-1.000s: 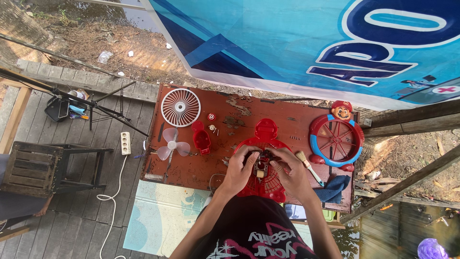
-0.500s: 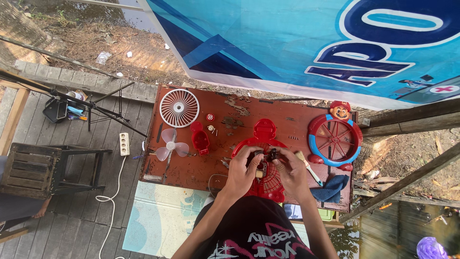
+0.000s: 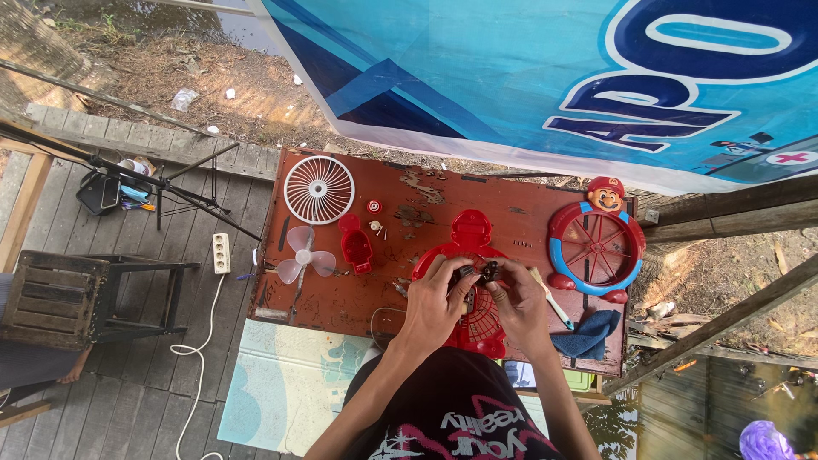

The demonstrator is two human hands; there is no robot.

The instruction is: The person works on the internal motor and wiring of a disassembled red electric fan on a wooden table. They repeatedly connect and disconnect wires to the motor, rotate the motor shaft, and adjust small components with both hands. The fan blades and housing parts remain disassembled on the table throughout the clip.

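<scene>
1. While both hands work over the red fan housing (image 3: pixel 474 290), left hand (image 3: pixel 433 302) and right hand (image 3: pixel 517 300) are each pinched on one small dark part (image 3: pixel 477 274), prob. the motor unit w/ a bit of metal on it. It sits between my fingertips, just above the housing, mid-table near the front edge. Fingers clenched on it, none free.
2. Handling, my call: the part is light, hard and stiff, small enough to slip. Grip it by the body sides w/ fingertips, not by any thin leads or tabs. Can't tell if wires hang off it; too small to see.
3. Housing under my hands: moulded red plastic, rounded figure shape w/ a ribbed grille at the near end. Looks rigid but thin, so the ribs are prob. brittle. Lift by the rim, not the grille.
4. Right of my hands: pale-handled tool (image 3: pixel 550 298) lying flat, touching a dark blue cloth (image 3: pixel 586 332), soft and crumpled.
5. Left: small red cover piece (image 3: pixel 355 244), then a translucent pink 3-blade propeller (image 3: pixel 302 255). Thin, flexy.
6. Farther back: white round grille (image 3: pixel 319 189), fine radial ribs; tiny red cap (image 3: pixel 373 206) beside it.
7. Far right: red/blue ring-shaped front frame (image 3: pixel 596 249) w/ spokes and a cartoon head on top.
8. All on a worn red-brown table (image 3: pixel 545 209), paint flaking.
</scene>
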